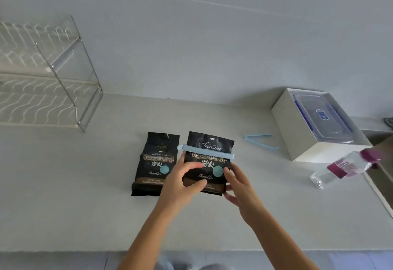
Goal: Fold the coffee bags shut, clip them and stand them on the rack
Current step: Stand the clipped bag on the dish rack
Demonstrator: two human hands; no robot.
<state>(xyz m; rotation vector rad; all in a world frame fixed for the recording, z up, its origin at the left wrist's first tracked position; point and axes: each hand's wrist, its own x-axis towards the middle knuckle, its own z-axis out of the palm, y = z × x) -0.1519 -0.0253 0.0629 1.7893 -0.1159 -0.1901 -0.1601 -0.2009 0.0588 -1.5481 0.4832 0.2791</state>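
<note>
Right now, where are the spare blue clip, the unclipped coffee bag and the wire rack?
spare blue clip (261, 143): head view, lower arm.
unclipped coffee bag (154, 163): head view, front label.
wire rack (42, 104): head view, lower shelf.

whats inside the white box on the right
A clear plastic container with blue clasps lies in the white box. Anything under it, or inside it, is hidden.

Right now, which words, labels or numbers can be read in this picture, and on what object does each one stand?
"Treasure", small "ORIGINAL" above: top of clipped bag.
"Charcoal fire": lower front of clipped bag and of unclipped bag.
"炭火": both bags.
"焙炒咖啡豆": unclipped bag; half hidden by clip on the other.
Bottom strips of both bags: blurred.
Bottle label: blurred.
Container lid sticker: too small.
</note>
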